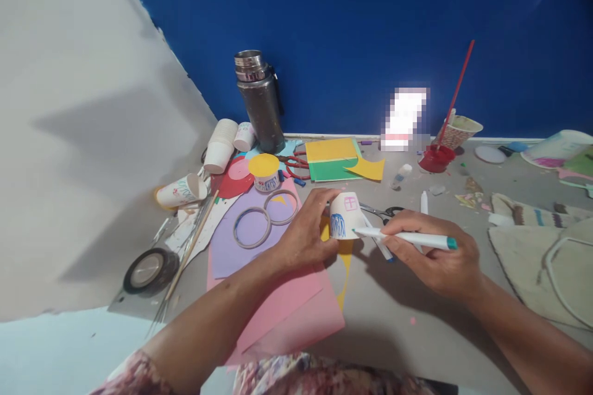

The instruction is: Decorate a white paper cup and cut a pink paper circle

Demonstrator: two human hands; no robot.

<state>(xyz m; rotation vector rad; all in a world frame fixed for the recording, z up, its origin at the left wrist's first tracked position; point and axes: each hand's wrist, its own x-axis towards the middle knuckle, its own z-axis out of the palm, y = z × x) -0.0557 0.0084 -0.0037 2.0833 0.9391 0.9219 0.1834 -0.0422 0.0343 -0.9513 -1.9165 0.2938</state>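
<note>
Your left hand (303, 234) is closed round an upside-down paper cup (346, 216), w/ a blue door & pink window drawn on it, holding it just above the pink paper (287, 308) near the table's centre. Your right hand (433, 253) pinches a white marker (407, 238) w/ teal end, tip touching the cup's lower right side. Scissors (382, 212) lie just behind; 2 rings (266, 217) sit left on purple paper.
</note>
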